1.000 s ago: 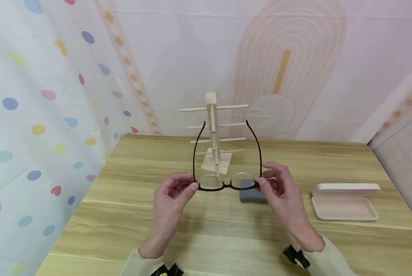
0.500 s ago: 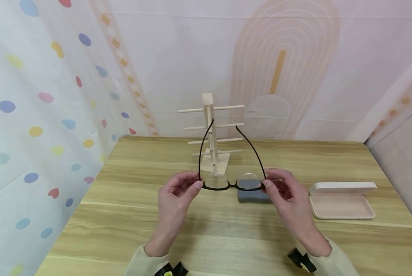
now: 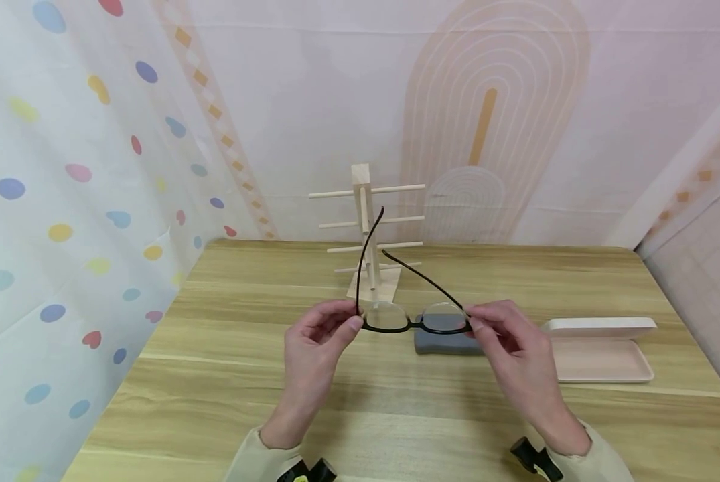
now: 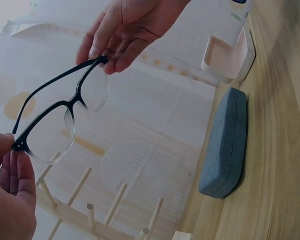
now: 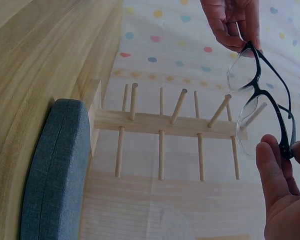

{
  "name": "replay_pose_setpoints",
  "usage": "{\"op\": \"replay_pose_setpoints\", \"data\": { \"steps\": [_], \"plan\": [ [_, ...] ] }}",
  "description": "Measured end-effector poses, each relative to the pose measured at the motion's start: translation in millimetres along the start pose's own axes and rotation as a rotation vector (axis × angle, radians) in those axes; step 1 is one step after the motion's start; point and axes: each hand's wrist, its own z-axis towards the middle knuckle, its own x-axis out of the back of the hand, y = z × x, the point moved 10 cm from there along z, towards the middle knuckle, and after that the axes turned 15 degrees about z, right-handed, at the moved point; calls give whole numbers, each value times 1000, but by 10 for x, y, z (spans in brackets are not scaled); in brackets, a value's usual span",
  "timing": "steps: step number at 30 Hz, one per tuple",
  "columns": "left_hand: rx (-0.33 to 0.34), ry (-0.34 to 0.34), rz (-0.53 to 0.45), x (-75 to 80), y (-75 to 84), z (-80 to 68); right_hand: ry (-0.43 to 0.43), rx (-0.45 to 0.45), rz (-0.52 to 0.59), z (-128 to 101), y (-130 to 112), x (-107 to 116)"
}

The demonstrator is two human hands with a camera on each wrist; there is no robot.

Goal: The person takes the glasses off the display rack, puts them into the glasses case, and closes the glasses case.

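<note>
A pair of black half-rim eyeglasses (image 3: 416, 325) is held up over the table between both hands. My left hand (image 3: 314, 355) pinches the left hinge corner between thumb and fingers, and that temple arm points away from me. At the opposite corner my right hand (image 3: 519, 358) pinches the frame beside the hinge. The right temple arm is angled inward, partly folded towards the left one. In the left wrist view the lenses of the glasses (image 4: 52, 132) show clear lower edges. Behind the glasses stands a wooden peg display rack (image 3: 361, 175).
A closed blue-grey glasses case (image 3: 444, 343) lies on the wooden table (image 3: 215, 375) below the right lens. Further right sits an open white case (image 3: 603, 361) with a pink lining. Patterned curtains (image 3: 311, 100) hang behind the table and along its left side.
The right temple arm has swung inward from straight out to partly folded. Both hands have shifted slightly right in the head view with the glasses.
</note>
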Motion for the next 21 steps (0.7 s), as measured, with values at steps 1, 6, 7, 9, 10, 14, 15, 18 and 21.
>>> {"op": "replay_pose_setpoints", "data": {
  "steps": [1, 6, 7, 9, 10, 14, 15, 18, 21],
  "plan": [
    [-1, 0, -1, -6, 0, 0, 0, 6, -5, -2, -6, 5],
    [-4, -6, -18, -29, -3, 2, 0, 25, 9, -7, -23, 25],
    [-5, -6, -20, -32, -5, 4, 1, 22, 15, -8, -24, 30],
    [-8, -7, -25, -41, -3, 6, 1, 15, 31, -10, -24, 35],
    [-8, -7, -25, -46, -6, 8, 0, 11, 35, -13, -23, 37],
    [-12, -7, -29, -62, -5, 11, -6, 5, 45, -21, -17, 44],
    [-13, -7, -27, -64, -6, 12, -8, 8, 43, -23, -17, 45],
    [-18, -12, -20, -78, -2, 13, -7, 11, 39, -26, -7, 54],
    [-24, -16, -16, -92, 2, 13, 1, 1, 37, -30, 7, 68]
  ]
}}
